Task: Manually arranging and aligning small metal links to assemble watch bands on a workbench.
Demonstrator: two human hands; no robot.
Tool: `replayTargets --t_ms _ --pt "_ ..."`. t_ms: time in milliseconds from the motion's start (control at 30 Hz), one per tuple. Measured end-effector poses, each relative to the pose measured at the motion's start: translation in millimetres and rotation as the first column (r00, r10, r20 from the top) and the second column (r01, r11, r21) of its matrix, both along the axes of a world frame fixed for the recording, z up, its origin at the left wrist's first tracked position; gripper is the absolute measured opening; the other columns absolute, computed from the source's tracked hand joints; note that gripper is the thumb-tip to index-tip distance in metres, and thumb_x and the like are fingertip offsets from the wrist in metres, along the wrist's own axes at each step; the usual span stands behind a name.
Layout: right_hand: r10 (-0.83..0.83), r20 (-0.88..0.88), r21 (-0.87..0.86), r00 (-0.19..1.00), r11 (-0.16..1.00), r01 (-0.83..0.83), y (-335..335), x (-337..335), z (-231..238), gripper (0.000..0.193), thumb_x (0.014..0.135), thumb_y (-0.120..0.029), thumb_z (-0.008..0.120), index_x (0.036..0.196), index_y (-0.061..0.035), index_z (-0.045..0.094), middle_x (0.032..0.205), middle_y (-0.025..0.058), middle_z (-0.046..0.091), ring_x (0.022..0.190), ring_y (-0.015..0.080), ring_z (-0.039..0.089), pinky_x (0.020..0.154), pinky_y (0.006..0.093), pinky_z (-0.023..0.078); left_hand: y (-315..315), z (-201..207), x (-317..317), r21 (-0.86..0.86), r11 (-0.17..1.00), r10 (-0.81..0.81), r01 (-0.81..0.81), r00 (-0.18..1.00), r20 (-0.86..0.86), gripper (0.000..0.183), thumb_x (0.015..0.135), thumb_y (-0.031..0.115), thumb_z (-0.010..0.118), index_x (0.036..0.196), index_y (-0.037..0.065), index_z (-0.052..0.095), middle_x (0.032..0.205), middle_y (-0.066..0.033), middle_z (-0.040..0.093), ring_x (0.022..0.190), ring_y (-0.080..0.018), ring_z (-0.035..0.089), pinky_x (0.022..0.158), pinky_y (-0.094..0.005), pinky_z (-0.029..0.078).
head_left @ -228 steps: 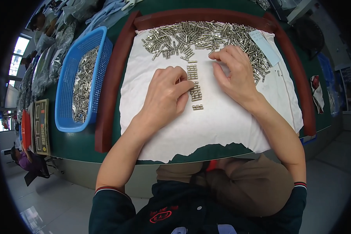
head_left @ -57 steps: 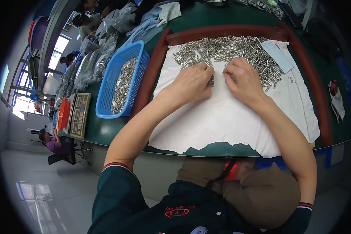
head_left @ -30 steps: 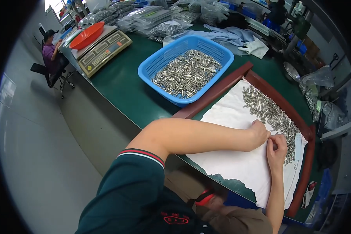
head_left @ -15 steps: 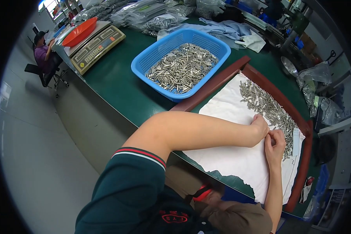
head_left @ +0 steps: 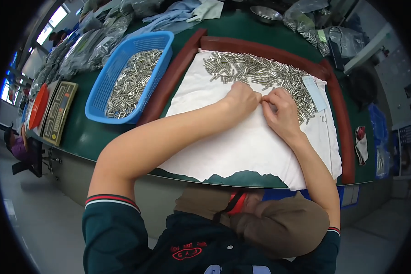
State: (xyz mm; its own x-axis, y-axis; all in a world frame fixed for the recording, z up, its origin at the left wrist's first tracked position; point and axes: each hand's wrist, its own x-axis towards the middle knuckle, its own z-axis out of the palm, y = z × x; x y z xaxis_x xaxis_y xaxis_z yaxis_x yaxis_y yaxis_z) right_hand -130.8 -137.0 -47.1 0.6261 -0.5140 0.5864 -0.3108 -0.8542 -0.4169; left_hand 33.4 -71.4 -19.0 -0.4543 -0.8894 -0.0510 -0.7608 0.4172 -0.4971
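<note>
The view has swung back from its leftward turn half a second ago: the cloth (head_left: 214, 150) shifts from the lower right to the centre, the basket (head_left: 91, 107) and scale (head_left: 59, 112) slide farther left, and the bowl (head_left: 266, 13) moves to the top. The left hand (head_left: 242, 99) and right hand (head_left: 281, 109), apart 1.9 seconds ago, now meet or nearly meet at the fingertips. The left hand covers the spot below the heap (head_left: 274, 72) where a column of pins showed 7.6 seconds ago.

Windows (head_left: 58, 16) glow at left; a black chair (head_left: 22, 167) stands on grey floor (head_left: 45, 223) beside 1 green table (head_left: 84, 137).
</note>
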Motion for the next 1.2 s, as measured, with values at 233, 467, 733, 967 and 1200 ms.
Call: replayTargets --t_ms 233,467,733,967,1200 --pt "0.039 -0.011 -0.087 0.999 0.995 -0.04 7 -5 -5 0.004 0.073 -0.004 0.066 0.077 -0.0024 0.065 0.077 0.0091 0.056 0.078 0.0279 0.056 0.07 0.0401 0.045 3 -7 6 -0.016 1.0 -0.025 0.023 0.989 -0.148 0.009 0.083 0.011 0.059 0.09 0.007 0.054 0.074 -0.0056 0.062 0.071 -0.0201 0.066 0.063 -0.0321 0.051" --pt "0.023 0.01 -0.108 1.0 0.994 -0.021 9 -5 -6 0.004 0.073 -0.004 0.066 0.075 -0.0036 0.063 0.079 0.0089 0.055 0.08 0.0276 0.055 0.072 0.0389 0.044 2 1 8 0.026 0.999 -0.019 0.025 0.981 -0.195 0.009 0.085 0.01 0.058 0.089 0.006 0.051 0.074 -0.0093 0.063 0.071 -0.0226 0.067 0.062 -0.0327 0.052" --pt "0.033 0.049 -0.091 0.998 0.995 -0.028 6 -1 -8 0.005 0.074 -0.005 0.066 0.071 -0.0056 0.062 0.076 0.0074 0.054 0.078 0.0259 0.055 0.07 0.0389 0.042 1 22 6 0.307 0.939 0.27 -0.156 0.888 -0.373 0.008 0.089 0.007 0.052 0.092 0.002 0.047 0.073 -0.0146 0.058 0.073 -0.0297 0.063 0.065 -0.0394 0.049" --pt "0.061 0.034 -0.072 0.998 0.996 -0.058 8 -4 -9 0.004 0.073 -0.005 0.066 0.073 -0.0062 0.062 0.077 0.0071 0.053 0.078 0.0251 0.055 0.068 0.0389 0.042 26 19 -3 0.633 0.688 0.725 0.355 -0.38 -0.575 0.009 0.099 0.013 0.042 0.094 0.006 0.045 0.069 0.0002 0.043 0.056 -0.0083 0.037 0.053 -0.0246 0.031" --pt "0.071 0.139 -0.042 0.988 0.997 -0.065 15 -3 5 0.006 0.071 -0.005 0.065 0.074 -0.0063 0.06 0.076 0.0068 0.054 0.078 0.0261 0.054 0.069 0.0384 0.04 28 15 -5 0.577 0.589 0.774 0.566 -0.599 -0.202 0.013 0.097 0.015 0.044 0.087 0.007 0.049 0.069 0.0004 0.045 0.054 -0.0059 0.03 0.051 -0.023 0.028"
